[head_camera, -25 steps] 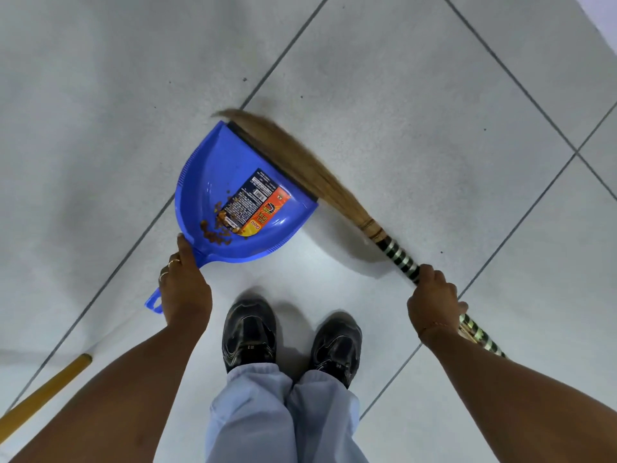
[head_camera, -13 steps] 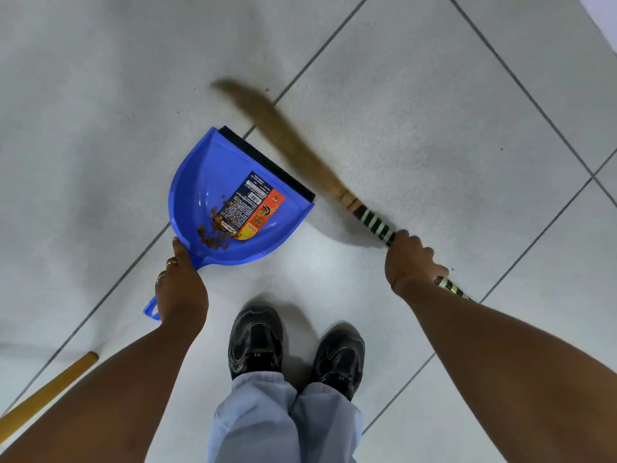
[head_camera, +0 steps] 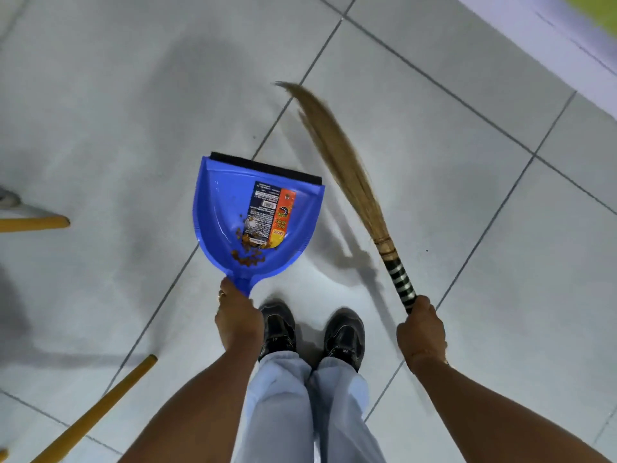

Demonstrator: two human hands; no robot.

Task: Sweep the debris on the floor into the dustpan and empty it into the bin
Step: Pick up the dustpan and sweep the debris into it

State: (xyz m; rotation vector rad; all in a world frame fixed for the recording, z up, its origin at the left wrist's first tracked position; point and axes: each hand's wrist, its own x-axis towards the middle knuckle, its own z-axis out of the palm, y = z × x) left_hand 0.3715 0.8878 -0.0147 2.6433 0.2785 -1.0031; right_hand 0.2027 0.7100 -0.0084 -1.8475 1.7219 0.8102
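A blue dustpan [head_camera: 220,212] with a black rubber lip and a printed label is in front of my feet, held by its handle in my left hand [head_camera: 237,320]. Brown debris [head_camera: 248,253] lies gathered at the pan's rear, near the handle. My right hand [head_camera: 421,327] grips the black-and-white striped handle of a straw broom [head_camera: 340,162]. The broom's bristles point away from me, to the right of the pan and apart from it. No bin is in view.
Grey floor tiles [head_camera: 434,145] with dark grout lines spread all around. Two yellow wooden poles lie at the left: one [head_camera: 33,223] at mid-height, another [head_camera: 96,409] slanting at the lower left. A pale wall base [head_camera: 551,31] runs along the top right. My black shoes [head_camera: 277,325] stand below the pan.
The broom has swung off the pan's lip to the right. The dustpan has turned so its lip faces away from me, and the debris has slid back toward the handle. The view has shifted.
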